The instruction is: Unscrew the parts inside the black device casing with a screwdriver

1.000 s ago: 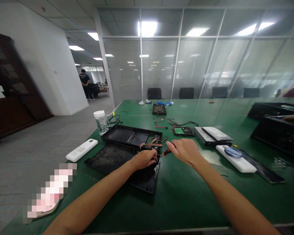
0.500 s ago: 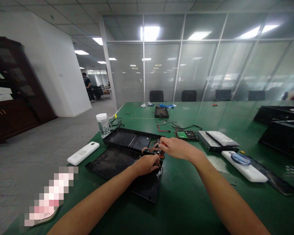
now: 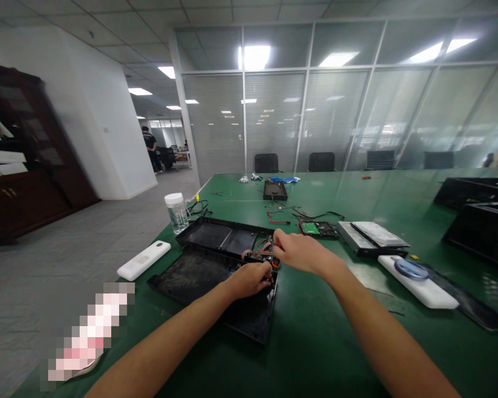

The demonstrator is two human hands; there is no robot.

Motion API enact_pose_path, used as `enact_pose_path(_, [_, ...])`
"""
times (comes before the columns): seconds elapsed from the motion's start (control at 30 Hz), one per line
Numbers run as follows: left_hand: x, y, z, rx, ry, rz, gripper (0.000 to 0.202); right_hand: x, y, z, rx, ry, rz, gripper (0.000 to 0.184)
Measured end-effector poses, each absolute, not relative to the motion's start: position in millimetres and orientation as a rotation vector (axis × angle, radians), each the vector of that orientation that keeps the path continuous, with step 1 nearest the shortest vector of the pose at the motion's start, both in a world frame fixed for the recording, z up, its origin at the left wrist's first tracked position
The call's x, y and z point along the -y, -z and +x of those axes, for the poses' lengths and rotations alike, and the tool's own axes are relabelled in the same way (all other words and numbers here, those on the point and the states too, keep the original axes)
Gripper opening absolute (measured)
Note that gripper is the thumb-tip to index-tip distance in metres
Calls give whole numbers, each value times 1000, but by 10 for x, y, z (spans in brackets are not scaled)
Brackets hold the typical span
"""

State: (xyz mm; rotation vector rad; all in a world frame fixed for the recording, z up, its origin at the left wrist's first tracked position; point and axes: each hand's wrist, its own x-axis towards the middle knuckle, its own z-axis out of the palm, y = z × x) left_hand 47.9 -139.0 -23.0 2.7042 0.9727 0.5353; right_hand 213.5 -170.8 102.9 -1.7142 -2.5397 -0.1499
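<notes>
A shallow black plastic case (image 3: 213, 235) lies open on the green table, with a second black panel (image 3: 182, 271) resting against its near side. Thin multicoloured wires (image 3: 253, 254) bunch at the right end of the case. My left hand (image 3: 252, 278) is over the panel's right part, its fingers pinched together by the wires' near end; what they hold is hidden. Just beyond it, my right hand (image 3: 296, 250) is closed at the case's right corner, and its grip is too covered to name. A small orange piece (image 3: 276, 264) shows beneath the right hand.
A clear bottle (image 3: 176, 213) and a white oblong device (image 3: 144, 261) stand left. To the right lie a green circuit board (image 3: 311, 228), metal drives (image 3: 371, 237), a white device with a blue ring (image 3: 417, 282) and black housings (image 3: 477, 232). Loose cables (image 3: 319, 215) lie behind.
The view has shifted slightly. Both hands stay at the case's right end; the right fingers have turned a little, and the orange seen at them before is now hidden.
</notes>
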Motion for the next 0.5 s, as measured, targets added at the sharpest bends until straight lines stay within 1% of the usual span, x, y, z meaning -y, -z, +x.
enact_pose_path(0.1, [1398,216,486,-983,-529,2696,20,1707,-1030,2134,2485,224,-1799,55])
enact_pose_path(0.13, [1399,212,488,-988,-523,2693,20,1704,-1031,2137,2480,217,-1806,56])
enact_pose_path(0.23, [1399,202,493,-997,-507,2691,19,1687,-1034,2153,2515,156,-1754,49])
enact_pose_path(0.37, [1394,199,488,-999,-499,2694,19,1666,-1027,2169,2487,215,-1793,54])
enact_pose_path(0.47, [1392,199,484,-974,-508,2701,19,1669,-1025,2174,2543,164,-1701,48])
enact_pose_path(0.5, [1393,199,484,-972,-511,2704,19,1673,-1027,2177,2546,175,-1698,48])
